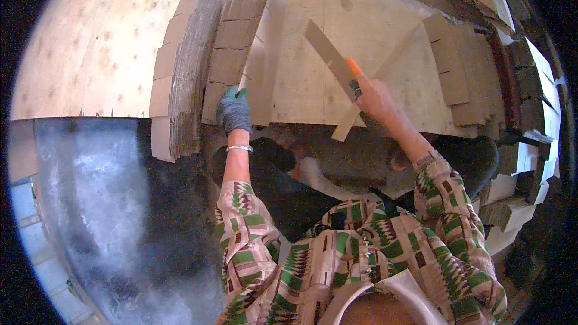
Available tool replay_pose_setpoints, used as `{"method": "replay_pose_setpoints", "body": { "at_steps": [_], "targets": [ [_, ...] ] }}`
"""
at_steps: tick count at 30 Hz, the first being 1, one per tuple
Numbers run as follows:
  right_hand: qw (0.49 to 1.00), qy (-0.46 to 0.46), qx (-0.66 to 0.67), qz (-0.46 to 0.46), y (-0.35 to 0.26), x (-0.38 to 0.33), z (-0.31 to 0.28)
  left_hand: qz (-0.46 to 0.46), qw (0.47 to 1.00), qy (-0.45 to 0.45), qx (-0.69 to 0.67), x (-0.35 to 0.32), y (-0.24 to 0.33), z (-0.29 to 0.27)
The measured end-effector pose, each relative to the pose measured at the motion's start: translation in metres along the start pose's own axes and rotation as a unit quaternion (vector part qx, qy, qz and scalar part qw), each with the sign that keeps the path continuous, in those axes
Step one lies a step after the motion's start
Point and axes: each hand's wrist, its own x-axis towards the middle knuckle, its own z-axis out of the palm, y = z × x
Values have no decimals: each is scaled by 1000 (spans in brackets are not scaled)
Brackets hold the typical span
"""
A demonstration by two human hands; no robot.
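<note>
We've got left fingers point(232, 100) pinching a pale strip point(253, 60), right fingers point(365, 86) a brown strip point(325, 47) jutting past them, probably for reach.

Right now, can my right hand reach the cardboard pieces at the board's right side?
Probably yes: nothing upright separates your right hand from those cardboard pieces, though that hand holds a cardboard strip.

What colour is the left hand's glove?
The glove is mostly grey, partly green; best seen in head view.

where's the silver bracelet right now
In the head view, left of centre, the silver bracelet circles the wrist just below the gloved left hand, above the cuff of the patterned sleeve.
</note>
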Motion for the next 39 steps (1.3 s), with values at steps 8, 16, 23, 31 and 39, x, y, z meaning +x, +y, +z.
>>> {"method": "replay_pose_setpoints", "body": {
  "at_steps": [8,16,23,31,39],
  "targets": [
    [994,-20,52,-92,-67,0,-14,85,994,-4,74,-16,37,28],
    [999,-51,-9,-14,-18,-24,31,29,996,73,49,12,-7,3],
    [997,-8,67,-45,-59,-14,-16,51,990,33,-129,10,20,23],
    [995,14,75,-69,-74,-5,-22,358,901,139,202,-3,20,89],
    [1000,-19,-10,-19,-51,-31,-21,269,962,-29,-28,-82,104,81]
  ]
}}
